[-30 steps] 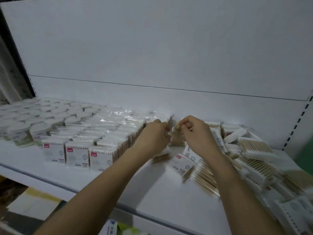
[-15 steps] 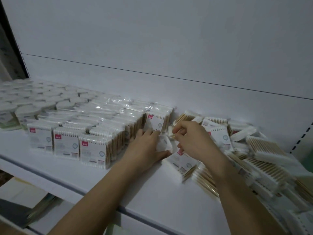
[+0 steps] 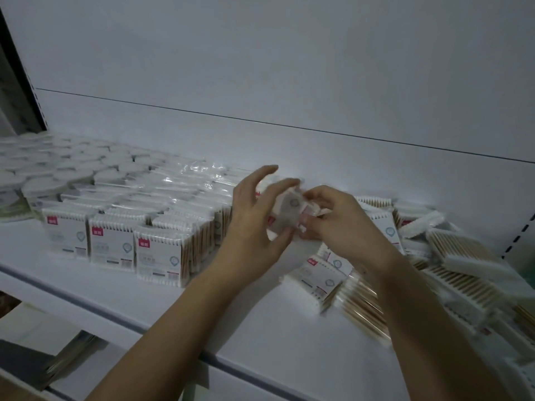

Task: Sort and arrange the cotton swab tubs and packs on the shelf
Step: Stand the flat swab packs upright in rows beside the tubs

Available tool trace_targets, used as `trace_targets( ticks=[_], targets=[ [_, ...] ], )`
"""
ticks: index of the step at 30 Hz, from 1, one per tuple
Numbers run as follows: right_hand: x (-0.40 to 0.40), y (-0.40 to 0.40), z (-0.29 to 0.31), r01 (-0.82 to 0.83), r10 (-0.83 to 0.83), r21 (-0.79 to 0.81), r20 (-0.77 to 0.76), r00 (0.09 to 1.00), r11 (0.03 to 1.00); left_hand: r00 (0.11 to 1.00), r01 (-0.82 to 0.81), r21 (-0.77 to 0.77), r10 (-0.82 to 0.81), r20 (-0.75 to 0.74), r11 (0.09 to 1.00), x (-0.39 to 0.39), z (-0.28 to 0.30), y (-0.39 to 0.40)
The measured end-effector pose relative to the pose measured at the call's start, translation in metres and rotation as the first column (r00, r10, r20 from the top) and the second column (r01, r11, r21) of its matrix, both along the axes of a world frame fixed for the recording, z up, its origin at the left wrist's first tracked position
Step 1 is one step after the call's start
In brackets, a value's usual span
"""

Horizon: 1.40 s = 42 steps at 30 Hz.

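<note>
Just right of the standing rows (image 3: 162, 227) | both hands lift one swab pack (image 3: 289, 211) above the shelf (image 3: 139, 302) | left hand (image 3: 254, 224) cradles it, fingers spread; right hand (image 3: 338, 224) pinches its edge | next, probably: stand it upright at the row's end.

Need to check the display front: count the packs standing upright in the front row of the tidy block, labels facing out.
3. The left pack, the middle pack and the right pack stand side by side by the shelf edge. The left hand may hide more.
</note>
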State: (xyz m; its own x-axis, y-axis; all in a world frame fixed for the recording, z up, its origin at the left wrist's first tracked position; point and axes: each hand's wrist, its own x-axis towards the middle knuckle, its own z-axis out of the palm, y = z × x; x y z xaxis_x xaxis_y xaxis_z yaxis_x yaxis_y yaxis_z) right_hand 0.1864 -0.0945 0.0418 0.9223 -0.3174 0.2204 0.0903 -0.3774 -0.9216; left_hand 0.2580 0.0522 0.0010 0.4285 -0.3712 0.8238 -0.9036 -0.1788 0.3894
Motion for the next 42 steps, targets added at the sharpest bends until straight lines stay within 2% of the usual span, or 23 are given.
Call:
trace_targets(
  ticks=[2,5,9,11,14,17,21,24,28,32,36,37,38,39,41,42],
  targets=[
    [-0.001,-0.001,0.002,0.006,-0.006,0.170,-0.001,1.000,0.985,0.987,0.067,-0.129,-0.085,-0.135,0.989,-0.004,0.005,0.003],
    [-0.002,-0.004,0.003,-0.012,0.029,0.275,-0.058,0.998,0.961,0.939,0.077,-0.214,-0.143,-0.313,0.974,-0.003,0.007,0.004],
    [-0.007,-0.004,0.007,-0.063,0.098,0.241,-0.132,0.986,0.968,0.946,0.012,-0.218,-0.081,-0.314,0.976,-0.007,0.007,0.001],
    [-0.008,-0.005,0.007,-0.063,0.090,0.152,-0.178,0.980,0.986,0.934,-0.033,-0.140,-0.020,-0.356,0.990,-0.005,0.012,0.001],
    [-0.007,-0.006,0.007,-0.053,0.052,0.003,-0.225,0.973,0.999,0.898,-0.023,0.238,0.124,-0.422,0.971,0.004,0.040,0.004],
    [-0.005,-0.007,0.007,-0.034,0.012,-0.102,-0.208,0.978,0.994,0.932,-0.042,0.531,0.225,-0.285,0.846,0.013,0.078,0.004],
    [-0.004,-0.007,0.003,0.050,-0.125,-0.410,-0.158,0.979,0.911,0.957,-0.137,0.717,0.279,-0.083,0.683,0.028,0.105,-0.005],
    [-0.009,-0.008,0.004,0.080,-0.153,-0.561,-0.083,0.985,0.824,0.949,-0.146,0.785,0.310,-0.061,0.602,0.045,0.105,-0.009],
    [-0.014,-0.015,0.010,0.214,-0.267,-0.749,0.052,0.962,0.627,0.936,-0.137,0.828,0.344,-0.072,0.543,0.062,0.091,-0.010],
    [-0.019,-0.034,0.009,0.214,-0.424,-0.783,-0.070,0.903,0.584,0.933,-0.177,0.811,0.358,-0.043,0.557,0.071,0.075,-0.014],
    [-0.019,-0.047,0.001,0.125,-0.449,-0.785,-0.209,0.869,0.607,0.916,-0.344,0.815,0.357,0.182,0.467,0.069,0.069,-0.018],
    [-0.019,-0.048,-0.001,0.110,-0.438,-0.776,-0.228,0.870,0.622,0.907,-0.390,0.793,0.344,0.243,0.469,0.063,0.070,-0.018],
    [-0.018,-0.050,-0.002,0.107,-0.428,-0.766,-0.232,0.873,0.634,0.906,-0.406,0.755,0.333,0.260,0.516,0.055,0.070,-0.017],
    [-0.018,-0.051,-0.003,0.108,-0.420,-0.759,-0.231,0.878,0.642,0.922,-0.374,0.704,0.325,0.211,0.603,0.044,0.069,-0.014],
    [-0.018,-0.052,-0.004,0.105,-0.406,-0.748,-0.232,0.884,0.656,0.963,-0.193,0.568,0.264,-0.045,0.800,0.012,0.058,-0.008],
    [-0.018,-0.053,-0.004,0.103,-0.402,-0.743,-0.235,0.885,0.661,0.960,-0.099,0.526,0.220,-0.171,0.844,-0.004,0.048,-0.006]
  ],
)
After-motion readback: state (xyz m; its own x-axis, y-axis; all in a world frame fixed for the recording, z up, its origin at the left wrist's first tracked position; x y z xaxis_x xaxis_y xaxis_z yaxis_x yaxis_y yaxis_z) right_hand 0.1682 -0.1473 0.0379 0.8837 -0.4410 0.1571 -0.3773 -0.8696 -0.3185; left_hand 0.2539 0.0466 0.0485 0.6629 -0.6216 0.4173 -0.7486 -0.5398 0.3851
